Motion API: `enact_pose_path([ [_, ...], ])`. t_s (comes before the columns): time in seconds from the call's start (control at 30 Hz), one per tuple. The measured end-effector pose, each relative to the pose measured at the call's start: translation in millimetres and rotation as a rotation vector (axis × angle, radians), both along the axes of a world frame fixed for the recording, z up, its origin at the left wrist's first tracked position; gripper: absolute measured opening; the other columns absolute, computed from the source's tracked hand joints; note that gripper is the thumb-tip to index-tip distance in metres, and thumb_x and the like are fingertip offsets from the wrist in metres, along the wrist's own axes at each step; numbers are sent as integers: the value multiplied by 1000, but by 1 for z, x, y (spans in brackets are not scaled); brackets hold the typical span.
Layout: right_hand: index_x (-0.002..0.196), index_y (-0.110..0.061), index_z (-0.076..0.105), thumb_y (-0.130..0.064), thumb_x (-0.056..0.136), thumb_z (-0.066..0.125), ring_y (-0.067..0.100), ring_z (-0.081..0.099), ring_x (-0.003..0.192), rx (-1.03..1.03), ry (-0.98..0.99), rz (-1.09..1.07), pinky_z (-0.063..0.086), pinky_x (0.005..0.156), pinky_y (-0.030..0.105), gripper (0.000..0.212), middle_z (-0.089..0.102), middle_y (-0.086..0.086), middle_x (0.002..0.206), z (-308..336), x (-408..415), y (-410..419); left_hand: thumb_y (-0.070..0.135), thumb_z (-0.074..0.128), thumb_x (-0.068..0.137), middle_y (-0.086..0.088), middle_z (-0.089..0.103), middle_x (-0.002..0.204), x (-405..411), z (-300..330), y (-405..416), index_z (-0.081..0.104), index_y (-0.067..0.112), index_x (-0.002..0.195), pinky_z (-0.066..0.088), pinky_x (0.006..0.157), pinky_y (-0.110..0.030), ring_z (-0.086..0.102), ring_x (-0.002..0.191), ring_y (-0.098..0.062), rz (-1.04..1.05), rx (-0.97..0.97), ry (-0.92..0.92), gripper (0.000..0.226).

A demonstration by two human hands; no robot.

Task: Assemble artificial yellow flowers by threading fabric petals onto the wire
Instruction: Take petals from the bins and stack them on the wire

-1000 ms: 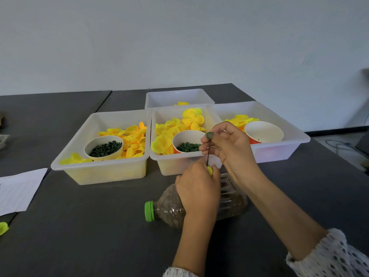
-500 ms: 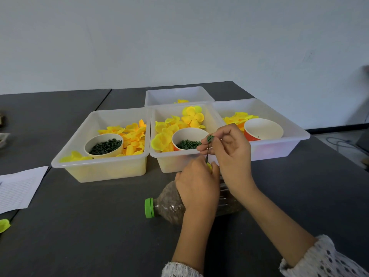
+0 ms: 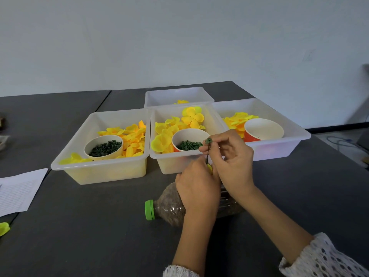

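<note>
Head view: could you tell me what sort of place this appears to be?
Probably a small craft-assembly workstation: white bins of yellow fabric petals and paper cups of green parts sit on a dark table by a plain wall.

Green-capped bottle [image 3: 169, 204] lying on table [image 3: 89, 236], paper [image 3: 18, 190]

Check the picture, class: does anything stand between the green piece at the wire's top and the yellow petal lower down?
Nothing visible does: bare wire runs from the green piece down to the yellow petal at the left hand.
</note>
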State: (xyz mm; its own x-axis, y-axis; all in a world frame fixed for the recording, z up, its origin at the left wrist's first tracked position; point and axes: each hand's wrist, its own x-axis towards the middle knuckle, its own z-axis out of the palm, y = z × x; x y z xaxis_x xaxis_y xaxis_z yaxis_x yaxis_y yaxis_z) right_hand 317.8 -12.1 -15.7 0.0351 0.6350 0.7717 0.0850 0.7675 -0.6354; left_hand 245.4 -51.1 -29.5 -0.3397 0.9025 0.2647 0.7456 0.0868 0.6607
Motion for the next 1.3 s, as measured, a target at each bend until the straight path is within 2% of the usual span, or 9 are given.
enact_pose_path([
  [0.17, 87, -15, 54, -4, 90, 53, 13, 73, 78, -19, -5, 1, 60, 66, 44, 12, 67, 10, 81, 0, -1, -1, 40, 49, 93, 3, 67, 88, 0, 1, -1, 53, 33, 88, 46, 79, -36, 64, 87, -23, -3, -21, 10, 10],
  [0.3, 87, -8, 54, -11, 90, 57, 14, 73, 79, -59, 0, 18, 59, 65, 47, 5, 64, 9, 80, 1, -3, -4, 36, 47, 94, 6, 65, 85, -1, 2, 1, 46, 34, 84, 46, 80, -35, 64, 85, -20, -9, -43, 46, 11],
  [0.47, 85, -11, 54, -9, 88, 64, 22, 71, 74, -155, 96, 47, 59, 64, 46, 12, 62, 6, 81, 6, -7, -9, 36, 47, 95, 4, 66, 86, -1, 1, 0, 52, 31, 87, 47, 81, -35, 64, 86, -21, -4, -43, 44, 11],
  [0.57, 85, -20, 55, -13, 85, 66, 29, 69, 80, -197, 136, 47, 57, 70, 50, 13, 64, 4, 85, 9, -9, -10, 41, 46, 94, 5, 68, 91, 0, 3, -1, 60, 31, 100, 47, 83, -35, 64, 90, -20, -20, -44, 35, 18],
  [0.7, 93, -28, 59, -12, 84, 68, 22, 68, 94, -214, 145, 60, 58, 78, 38, 21, 67, -4, 94, 13, -9, -11, 44, 45, 95, 5, 69, 96, -1, 3, -2, 61, 33, 109, 46, 85, -34, 64, 94, -18, -24, -65, 53, 24],
  [0.8, 96, -29, 61, -8, 84, 69, 18, 67, 98, -232, 137, 45, 57, 79, 33, 25, 68, -7, 96, 12, -10, -12, 42, 45, 96, 6, 69, 96, -1, 4, -2, 61, 33, 110, 46, 84, -33, 64, 93, -17, -18, -58, 70, 22],
  [1.0, 94, -21, 65, -2, 86, 68, 13, 67, 92, -245, 170, 32, 53, 75, 20, 20, 70, -7, 92, 13, -11, -14, 40, 47, 95, 4, 68, 91, 0, 5, -2, 60, 31, 101, 46, 81, -35, 65, 89, -20, -5, -53, 40, 17],
  [1.13, 91, -20, 65, 0, 86, 67, 14, 67, 91, -239, 178, 29, 53, 73, 18, 20, 70, -5, 90, 13, -11, -14, 41, 48, 94, 4, 68, 89, 1, 5, -2, 60, 30, 99, 43, 79, -34, 64, 87, -22, 7, -58, 49, 17],
  [1.3, 90, -20, 64, 0, 85, 66, 9, 66, 89, -247, 182, 22, 51, 72, 15, 21, 69, -6, 89, 12, -10, -14, 40, 47, 95, 4, 68, 89, 0, 4, -1, 60, 28, 97, 48, 81, -36, 65, 86, -21, -9, -60, 63, 18],
])
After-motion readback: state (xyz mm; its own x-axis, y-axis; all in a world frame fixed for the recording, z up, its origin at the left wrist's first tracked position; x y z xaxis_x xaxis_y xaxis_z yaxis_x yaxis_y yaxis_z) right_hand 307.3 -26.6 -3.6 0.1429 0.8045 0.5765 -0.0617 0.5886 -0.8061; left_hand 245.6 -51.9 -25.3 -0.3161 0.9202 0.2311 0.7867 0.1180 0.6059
